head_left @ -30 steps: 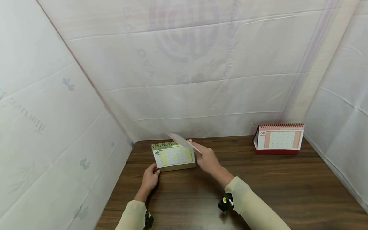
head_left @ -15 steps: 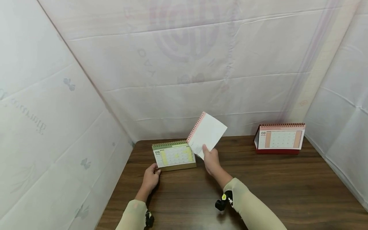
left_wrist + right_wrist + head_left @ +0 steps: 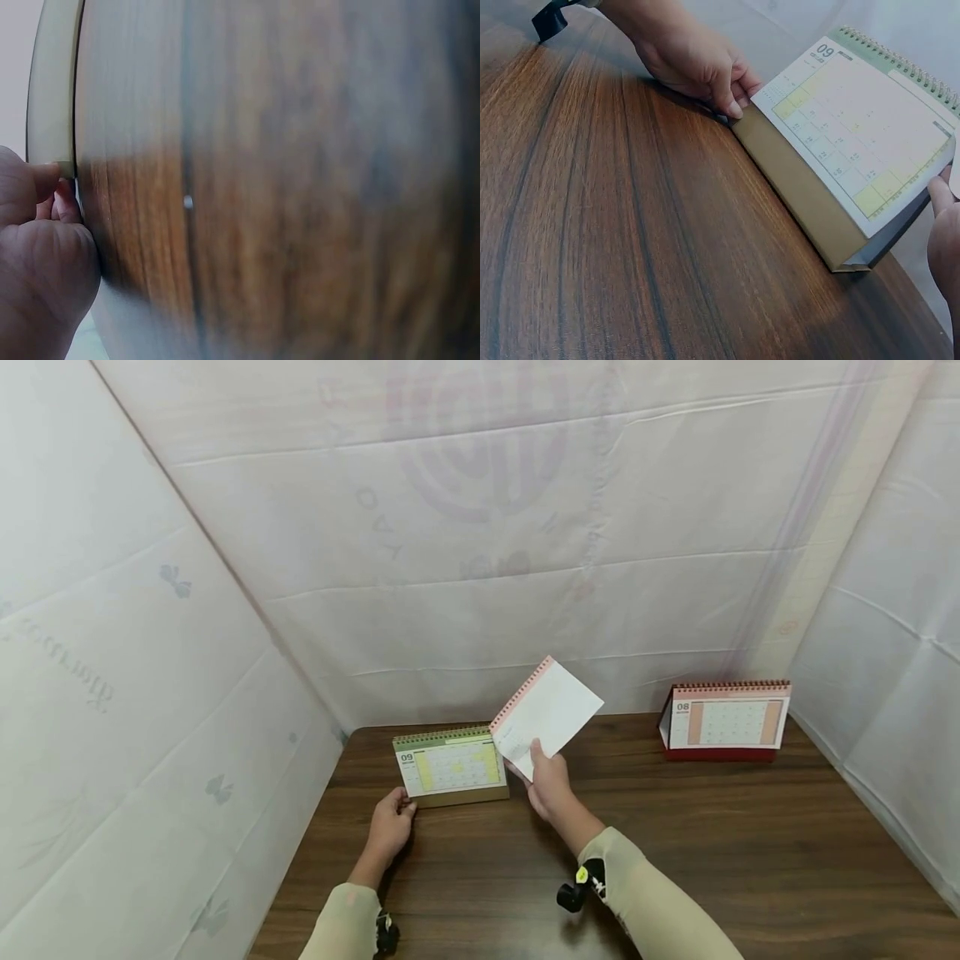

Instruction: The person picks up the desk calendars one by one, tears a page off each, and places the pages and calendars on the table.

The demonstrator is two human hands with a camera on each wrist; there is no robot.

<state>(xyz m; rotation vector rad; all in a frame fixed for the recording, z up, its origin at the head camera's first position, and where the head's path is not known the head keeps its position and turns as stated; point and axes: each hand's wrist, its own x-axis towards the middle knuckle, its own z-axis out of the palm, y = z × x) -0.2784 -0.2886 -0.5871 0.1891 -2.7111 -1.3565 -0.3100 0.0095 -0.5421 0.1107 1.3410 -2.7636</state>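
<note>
A desk calendar (image 3: pixel 457 766) with a green top strip, yellow blocks and "09" stands tented on the table at the left. My left hand (image 3: pixel 392 823) pinches the lower left corner of its tan base; the right wrist view shows the thumb on that base (image 3: pixel 795 180). My right hand (image 3: pixel 551 787) holds a white calendar page (image 3: pixel 551 714) with a pink punched-looking edge, thumb on top. The page is tilted in the air beside the green calendar's right end, overlapping its edge in the head view. In the right wrist view only part of the right hand (image 3: pixel 946 232) shows.
A second desk calendar (image 3: pixel 723 722), with a pink strip, "08" and a dark red base, stands at the back right of the brown wooden table (image 3: pixel 750 860). White printed cloth walls (image 3: pixel 480 543) enclose the table's back and sides.
The page in my right hand was seen nearly edge-on over the green calendar. It has swung up and right, showing its white face. My left hand and both calendars have stayed in place.
</note>
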